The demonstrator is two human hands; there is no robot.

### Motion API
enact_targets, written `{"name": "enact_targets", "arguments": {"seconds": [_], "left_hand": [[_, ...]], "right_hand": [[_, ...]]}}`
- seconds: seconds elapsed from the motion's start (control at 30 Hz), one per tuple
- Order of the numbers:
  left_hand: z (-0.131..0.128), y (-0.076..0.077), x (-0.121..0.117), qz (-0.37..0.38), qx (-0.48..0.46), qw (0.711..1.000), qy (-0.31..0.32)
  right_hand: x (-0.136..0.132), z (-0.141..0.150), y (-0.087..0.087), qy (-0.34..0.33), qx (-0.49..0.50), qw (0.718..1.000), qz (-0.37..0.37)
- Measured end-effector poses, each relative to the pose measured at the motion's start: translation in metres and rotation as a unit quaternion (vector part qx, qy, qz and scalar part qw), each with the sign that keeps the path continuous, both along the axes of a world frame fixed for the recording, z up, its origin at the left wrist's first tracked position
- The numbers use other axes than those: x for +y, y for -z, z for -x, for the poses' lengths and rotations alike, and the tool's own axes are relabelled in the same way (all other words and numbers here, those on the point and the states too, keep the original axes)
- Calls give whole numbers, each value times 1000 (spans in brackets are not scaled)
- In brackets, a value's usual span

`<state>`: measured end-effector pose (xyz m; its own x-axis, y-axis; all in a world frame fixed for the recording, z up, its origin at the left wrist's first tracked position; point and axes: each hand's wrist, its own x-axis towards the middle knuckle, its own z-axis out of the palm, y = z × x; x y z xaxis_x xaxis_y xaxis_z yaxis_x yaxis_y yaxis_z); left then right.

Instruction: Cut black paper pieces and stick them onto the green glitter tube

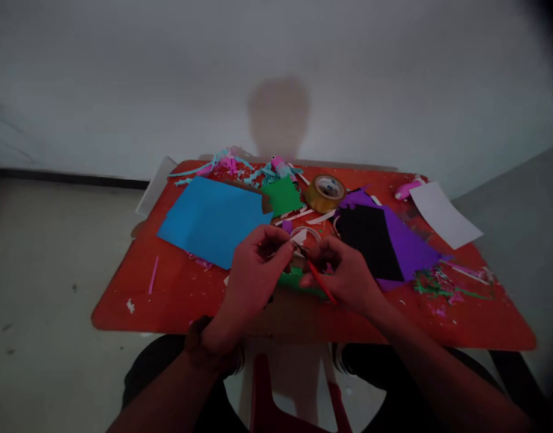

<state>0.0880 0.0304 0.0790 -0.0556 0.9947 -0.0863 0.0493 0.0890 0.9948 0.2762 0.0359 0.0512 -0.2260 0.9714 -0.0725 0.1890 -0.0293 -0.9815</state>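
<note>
The left hand (260, 264) pinches what looks like a white scrap (299, 237) over the worktop (177, 304); the right hand (348, 270), fingers curled, grips a red tool (320, 280), its tip at the scrap; pinching close to that tip keeps the scrap steady.

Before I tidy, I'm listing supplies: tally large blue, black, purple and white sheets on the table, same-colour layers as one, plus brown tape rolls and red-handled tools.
Blue sheet: 1
Black sheet: 1
Purple sheet: 1
White sheet: 1
Brown tape roll: 1
Red-handled tool in the right hand: 1
Total: 6
</note>
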Motion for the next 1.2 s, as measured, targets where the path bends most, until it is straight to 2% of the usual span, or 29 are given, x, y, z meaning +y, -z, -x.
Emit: {"name": "enact_targets", "arguments": {"seconds": [0.23,1.03,1.2], "left_hand": [[-1,-2,-1,6,-15,1000,3],[0,-1,-1,-8,7,1000,14],[1,-2,0,-4,5,1000,25]], "right_hand": [[-4,1,5,4,17,1000,5],[-2,-1,-5,-6,0,1000,0],[-2,-1,-3,-3,2,1000,6]]}}
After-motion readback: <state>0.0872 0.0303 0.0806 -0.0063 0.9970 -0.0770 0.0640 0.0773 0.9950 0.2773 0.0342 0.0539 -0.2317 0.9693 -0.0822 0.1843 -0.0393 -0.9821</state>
